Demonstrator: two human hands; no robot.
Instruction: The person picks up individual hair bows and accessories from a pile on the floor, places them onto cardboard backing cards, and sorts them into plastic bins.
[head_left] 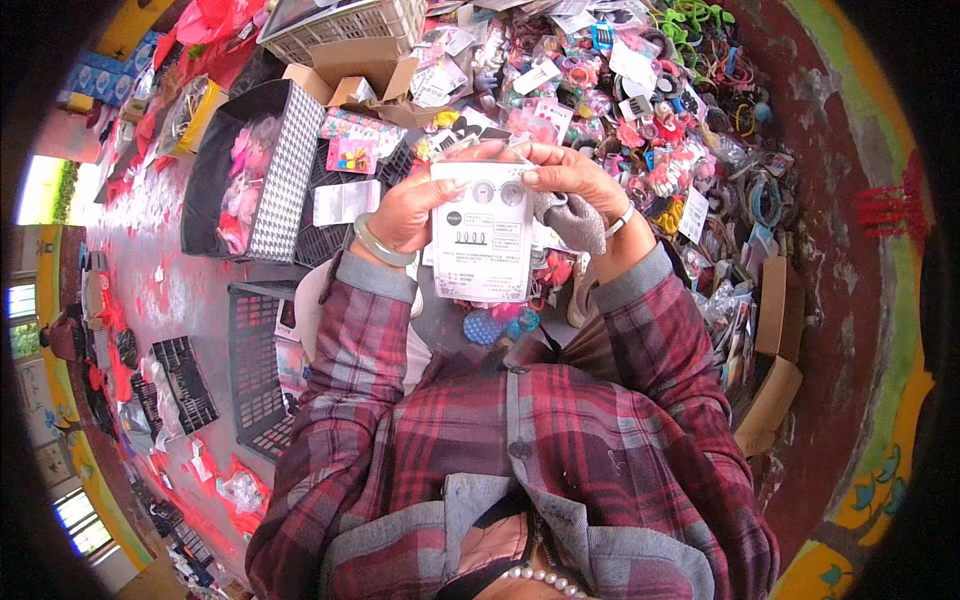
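A white printed card [482, 265], with round pictures along its top and small dark drawings below, is held upright in front of my chest. My left hand [405, 208] grips its upper left edge, thumb on the printed face. At the upper right corner, my right hand [580, 180] pinches it the same way; the fingers behind the card are partly hidden. A grey knitted-looking piece [572, 222] hangs under my right palm, and whether the hand holds it I cannot tell. Beneath the card lie a blue dotted ball-like item [483, 326] and other small colourful pieces.
A large heap of packaged hair accessories [640, 110] spreads ahead and to the right. On the left stand a houndstooth fabric box [285, 175] with pink items and a dark plastic crate [262, 370]. An open cardboard box [778, 320] sits at the right, a pale basket [345, 35] at the back.
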